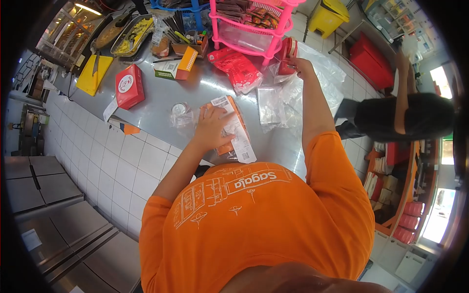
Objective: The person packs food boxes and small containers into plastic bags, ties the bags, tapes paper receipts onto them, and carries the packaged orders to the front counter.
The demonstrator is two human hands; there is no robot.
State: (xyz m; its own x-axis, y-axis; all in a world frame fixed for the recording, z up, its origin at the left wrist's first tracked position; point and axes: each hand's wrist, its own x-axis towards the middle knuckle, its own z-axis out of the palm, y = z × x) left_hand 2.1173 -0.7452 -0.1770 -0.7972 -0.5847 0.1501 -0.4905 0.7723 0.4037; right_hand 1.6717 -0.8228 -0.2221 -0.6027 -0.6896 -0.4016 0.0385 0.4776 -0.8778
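Note:
My left hand (213,128) lies with spread fingers on an orange package (225,146) and the long white paper slip (242,141) on top of it. My right hand (301,67) is reached forward to a red device (287,56), its fingers closed at the near side of it. Left of the orange package is a small round item in clear plastic (180,109). A flat silvery packet in clear plastic (268,106) lies to the right. Beyond it rests a red and white plastic packet (237,69).
A pink tiered rack (243,36) stands at the back. Leftward are an open yellow and green box (177,67), a red box (130,87), a yellow board with a knife (94,75) and a food tray (133,35). A person in black (400,116) stands at the right.

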